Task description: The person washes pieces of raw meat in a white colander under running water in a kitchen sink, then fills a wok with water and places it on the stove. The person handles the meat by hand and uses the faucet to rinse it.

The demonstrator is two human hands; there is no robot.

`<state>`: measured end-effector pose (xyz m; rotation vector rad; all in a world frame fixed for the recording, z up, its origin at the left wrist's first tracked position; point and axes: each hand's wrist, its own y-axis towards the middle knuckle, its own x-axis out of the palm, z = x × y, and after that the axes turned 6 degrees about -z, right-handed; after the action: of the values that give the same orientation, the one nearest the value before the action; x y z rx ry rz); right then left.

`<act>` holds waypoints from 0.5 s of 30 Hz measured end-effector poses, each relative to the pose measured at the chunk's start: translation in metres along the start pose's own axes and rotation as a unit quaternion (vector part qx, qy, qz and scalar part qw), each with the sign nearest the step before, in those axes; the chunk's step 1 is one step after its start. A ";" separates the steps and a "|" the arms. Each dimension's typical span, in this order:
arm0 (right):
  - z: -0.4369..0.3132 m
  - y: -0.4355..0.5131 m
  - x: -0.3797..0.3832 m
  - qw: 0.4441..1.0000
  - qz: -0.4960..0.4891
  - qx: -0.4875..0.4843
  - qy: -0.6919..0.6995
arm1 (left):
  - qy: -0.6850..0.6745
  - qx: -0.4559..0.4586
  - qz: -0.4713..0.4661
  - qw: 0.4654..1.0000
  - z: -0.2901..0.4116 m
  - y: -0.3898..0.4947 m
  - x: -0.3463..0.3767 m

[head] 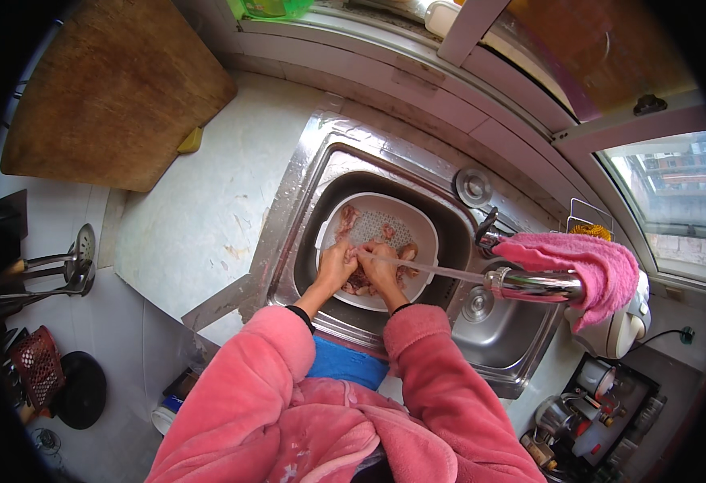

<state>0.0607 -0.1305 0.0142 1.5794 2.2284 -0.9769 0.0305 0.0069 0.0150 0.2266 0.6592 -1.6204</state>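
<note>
A white plastic colander [389,208] sits in the larger sink basin [457,241], with several pieces of raw meat [347,220] in it, apparently chicken. Over its near left part, my left hand [333,267] and my right hand [379,264] come together, fingertips pinching a small pale piece of raw meat [353,252]; my fingers partly hide it. Water [431,265] streams from the chrome faucet [531,285] on the right and reaches my hands. More raw meat [362,284] lies below and between my hands, and another chunk [409,250] rests right of them.
A pink cloth [576,259] drapes over the faucet. The smaller basin [504,335] lies to the right, with a metal strainer lid [473,186] on the sink's back ledge. At left, a large wooden cutting board [117,90] stands on the counter [220,199]. A blue cloth [347,362] hangs at the front edge.
</note>
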 end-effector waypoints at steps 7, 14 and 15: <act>0.019 0.003 0.000 0.991 -0.052 -0.044 0.118 | -0.088 -0.056 -0.074 0.992 0.000 0.006 -0.016; 0.019 0.005 -0.009 0.992 -0.094 -0.062 0.060 | -0.170 -0.092 -0.117 0.974 -0.004 0.001 -0.013; 0.018 0.004 -0.011 0.992 -0.080 -0.092 0.012 | -0.161 -0.091 -0.124 0.975 -0.002 0.001 -0.014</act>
<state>0.0656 -0.1495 0.0054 1.3581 2.4146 -0.7679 0.0332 0.0194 0.0205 -0.2584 0.5965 -1.7719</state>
